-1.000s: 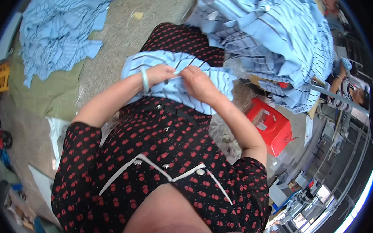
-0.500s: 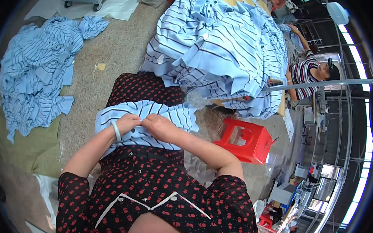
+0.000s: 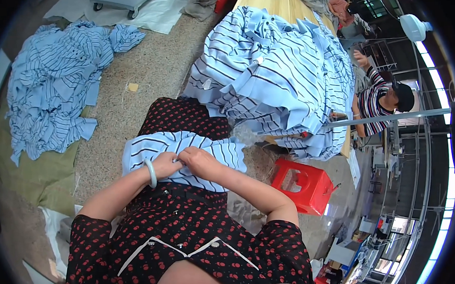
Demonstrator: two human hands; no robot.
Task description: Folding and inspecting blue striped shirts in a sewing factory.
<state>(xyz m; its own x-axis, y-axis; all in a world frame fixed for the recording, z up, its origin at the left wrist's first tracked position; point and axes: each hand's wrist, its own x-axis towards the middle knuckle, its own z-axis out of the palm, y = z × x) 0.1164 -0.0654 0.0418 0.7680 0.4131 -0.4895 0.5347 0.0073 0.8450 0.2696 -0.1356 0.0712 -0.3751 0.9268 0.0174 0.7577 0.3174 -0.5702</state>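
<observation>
A light blue garment with dark stripes (image 3: 212,152) lies across my lap. Both hands pinch it near its middle, fingertips almost touching. My left hand (image 3: 166,166), with a pale bangle (image 3: 151,174) at the wrist, has its fingers closed on the cloth. From the right, my right hand (image 3: 198,162) grips the same spot with thumb and fingers pressed together. Whatever small detail sits between the fingertips is hidden. Just beyond my knees, a large heap of matching striped garments (image 3: 280,72) covers a wooden table (image 3: 266,1).
Another pile of striped garments (image 3: 55,89) lies on green cloth (image 3: 49,182) at the left. A red plastic stool (image 3: 312,189) stands right of my legs. A metal pole (image 3: 391,117) crosses at the right. Beyond the table is a person in a striped top (image 3: 374,101). A wheeled cart (image 3: 127,0) is at the back.
My hands have shifted slightly right and down in view, still pinching the garment. The surroundings have shifted down too. The other person's raised hand now shows apart from the cloth, fingers spread.
</observation>
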